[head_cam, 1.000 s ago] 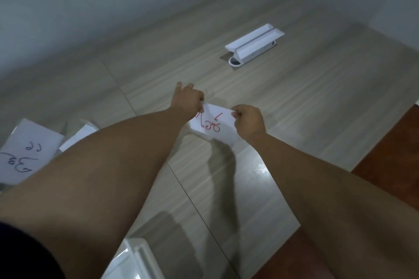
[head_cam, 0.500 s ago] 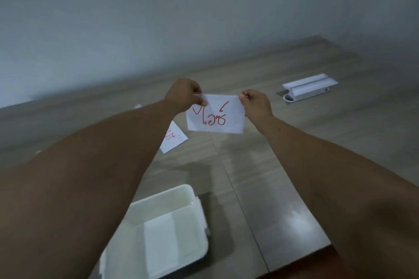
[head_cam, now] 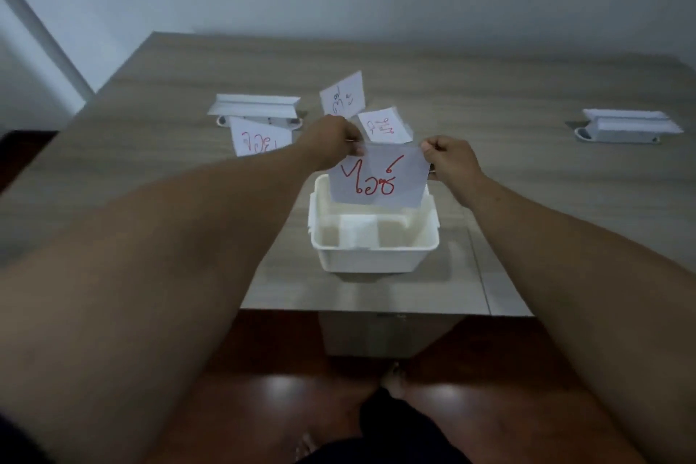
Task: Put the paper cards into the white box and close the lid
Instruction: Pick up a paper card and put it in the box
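Observation:
A white paper card [head_cam: 377, 177] with red handwriting hangs upright over the open white box [head_cam: 373, 258]. My left hand [head_cam: 331, 141] pinches its top left corner and my right hand [head_cam: 450, 156] pinches its top right corner. The card's lower edge sits just above the box's far rim. Inside the box lies something white and flat. Three more cards rest on the table beyond: one with red writing [head_cam: 260, 141], one standing with green writing [head_cam: 342, 94], one [head_cam: 384, 126] partly behind my hands. No lid is visible.
The wood-grain table [head_cam: 527, 181] ends at a front edge just below the box. White card holders sit at the back left [head_cam: 258, 107] and far right [head_cam: 627, 126]. A reddish floor and my legs show below the table.
Both hands lifted the card from the tabletop and carried it over the white box. The view swung round, so the box and the other cards now lie straight ahead.

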`<state>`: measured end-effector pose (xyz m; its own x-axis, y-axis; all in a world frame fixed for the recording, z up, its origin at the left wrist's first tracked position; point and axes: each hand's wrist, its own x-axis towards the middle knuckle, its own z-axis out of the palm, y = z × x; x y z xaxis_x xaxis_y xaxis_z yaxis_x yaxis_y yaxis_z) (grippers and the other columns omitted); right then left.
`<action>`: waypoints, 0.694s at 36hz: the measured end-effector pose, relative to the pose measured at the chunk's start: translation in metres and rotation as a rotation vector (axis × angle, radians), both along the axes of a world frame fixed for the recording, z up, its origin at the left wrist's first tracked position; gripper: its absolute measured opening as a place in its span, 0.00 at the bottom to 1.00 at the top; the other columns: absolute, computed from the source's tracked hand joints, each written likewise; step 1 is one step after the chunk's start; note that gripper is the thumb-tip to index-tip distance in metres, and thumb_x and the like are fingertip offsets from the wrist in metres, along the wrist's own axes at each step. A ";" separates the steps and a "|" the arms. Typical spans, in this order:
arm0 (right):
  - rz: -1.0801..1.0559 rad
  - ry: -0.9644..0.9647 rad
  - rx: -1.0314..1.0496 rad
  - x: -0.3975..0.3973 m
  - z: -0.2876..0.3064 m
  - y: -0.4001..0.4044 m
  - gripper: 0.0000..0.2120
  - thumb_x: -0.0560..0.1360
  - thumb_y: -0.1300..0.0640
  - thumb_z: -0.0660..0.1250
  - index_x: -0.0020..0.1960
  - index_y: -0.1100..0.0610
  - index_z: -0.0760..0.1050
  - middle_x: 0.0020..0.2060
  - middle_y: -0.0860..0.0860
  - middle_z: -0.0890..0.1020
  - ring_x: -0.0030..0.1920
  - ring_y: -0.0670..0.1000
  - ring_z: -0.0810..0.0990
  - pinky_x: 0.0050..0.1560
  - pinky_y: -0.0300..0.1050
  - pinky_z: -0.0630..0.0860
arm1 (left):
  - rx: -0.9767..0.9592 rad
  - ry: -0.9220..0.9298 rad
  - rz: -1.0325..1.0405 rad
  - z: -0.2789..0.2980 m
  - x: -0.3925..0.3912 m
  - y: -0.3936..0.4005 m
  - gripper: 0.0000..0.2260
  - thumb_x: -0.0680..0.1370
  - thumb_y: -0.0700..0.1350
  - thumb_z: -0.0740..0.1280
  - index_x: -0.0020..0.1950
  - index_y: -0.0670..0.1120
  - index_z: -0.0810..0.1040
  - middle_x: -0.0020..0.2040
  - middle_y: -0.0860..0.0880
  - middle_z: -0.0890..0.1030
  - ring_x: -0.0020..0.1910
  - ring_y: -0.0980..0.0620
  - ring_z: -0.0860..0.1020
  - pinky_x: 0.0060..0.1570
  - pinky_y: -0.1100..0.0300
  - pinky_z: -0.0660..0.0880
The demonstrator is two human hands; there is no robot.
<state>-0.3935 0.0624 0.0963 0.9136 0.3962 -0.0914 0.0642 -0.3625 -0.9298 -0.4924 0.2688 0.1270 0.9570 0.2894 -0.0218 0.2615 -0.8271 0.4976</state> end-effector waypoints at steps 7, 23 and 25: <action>0.122 -0.111 -0.265 -0.052 -0.035 -0.027 0.09 0.76 0.61 0.68 0.53 0.64 0.83 0.49 0.59 0.85 0.46 0.54 0.81 0.53 0.44 0.75 | 0.000 0.095 -0.044 -0.051 -0.059 -0.019 0.11 0.78 0.46 0.65 0.56 0.44 0.83 0.56 0.43 0.84 0.54 0.43 0.80 0.56 0.50 0.77; 0.398 -0.300 -0.849 -0.070 -0.089 -0.037 0.11 0.75 0.67 0.64 0.50 0.59 0.84 0.51 0.55 0.86 0.55 0.56 0.81 0.60 0.49 0.75 | 0.042 0.413 -0.166 -0.116 -0.070 -0.042 0.13 0.78 0.37 0.61 0.58 0.43 0.82 0.60 0.44 0.81 0.59 0.44 0.77 0.60 0.52 0.74; 0.419 -0.351 -0.931 -0.068 -0.088 -0.036 0.13 0.75 0.65 0.62 0.49 0.55 0.84 0.50 0.51 0.86 0.54 0.55 0.80 0.62 0.48 0.71 | 0.026 0.457 -0.185 -0.112 -0.060 -0.040 0.12 0.78 0.39 0.63 0.58 0.43 0.82 0.60 0.44 0.82 0.59 0.44 0.77 0.62 0.53 0.74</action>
<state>-0.4613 0.0262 0.0083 0.7557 0.5933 -0.2775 0.5566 -0.8050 -0.2054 -0.5527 0.2293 0.0147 0.8864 0.1216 -0.4467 0.2959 -0.8909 0.3447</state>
